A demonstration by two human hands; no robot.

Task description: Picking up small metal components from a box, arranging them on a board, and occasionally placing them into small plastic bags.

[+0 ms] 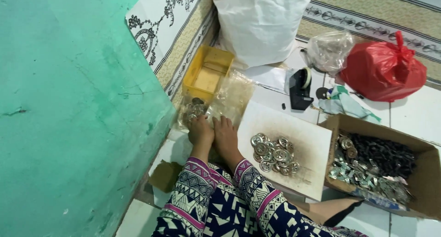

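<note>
Hands on a tiled floor (413,108) beside a green wall (69,117).
Left hand (200,130) and right hand (225,132) press a clear bag of metal discs (195,111); more discs (274,154) lie on white board (303,136) just right.

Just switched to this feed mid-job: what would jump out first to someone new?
Likely the heap of silver metal discs on the white board at centre, right of both hands. The left hand and right hand press on a clear plastic bag of similar discs beside the green wall. A red bag sits top right.
</note>
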